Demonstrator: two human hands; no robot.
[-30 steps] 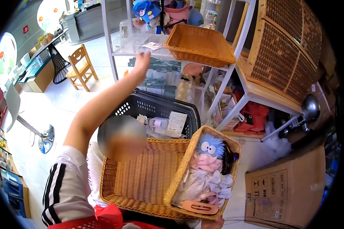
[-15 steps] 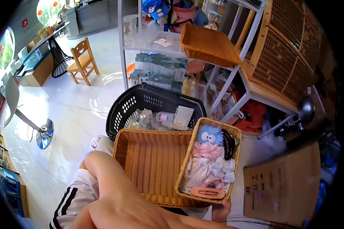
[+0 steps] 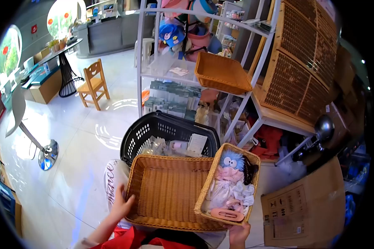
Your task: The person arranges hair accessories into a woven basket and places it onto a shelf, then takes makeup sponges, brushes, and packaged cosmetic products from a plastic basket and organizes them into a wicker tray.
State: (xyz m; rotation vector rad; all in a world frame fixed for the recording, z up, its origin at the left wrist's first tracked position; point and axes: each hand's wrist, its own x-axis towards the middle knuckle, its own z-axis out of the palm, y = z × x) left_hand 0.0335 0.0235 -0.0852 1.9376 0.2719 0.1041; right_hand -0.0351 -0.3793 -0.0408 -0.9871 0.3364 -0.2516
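A large brown wicker basket (image 3: 170, 195) with a bare woven bottom rests at my lap. My left hand (image 3: 122, 203) grips its left rim, thumb on the inner side. Overlapping its right end is a smaller, narrower wicker basket (image 3: 200, 199), tilted. It holds a blue fuzzy hair accessory with googly eyes (image 3: 232, 161), a dark braided piece (image 3: 248, 171), pink and white scrunchies (image 3: 232, 189) and a pink hair clip (image 3: 227, 214). My right hand (image 3: 239, 233) holds the small basket at its near end, fingers partly hidden underneath.
A black plastic basket (image 3: 131, 135) with clear-wrapped items stands just beyond. Behind it rises a white metal shelf (image 3: 141, 91) with an orange wicker tray (image 3: 222, 74). A cardboard box (image 3: 305, 207) lies at right; a wooden chair (image 3: 94, 85) and bar stool (image 3: 49, 153) stand left.
My left arm, which crossed close in front of the camera, has drawn back, and that hand now grips the large basket's left rim. The view has tilted up; my right hand still holds the small basket.
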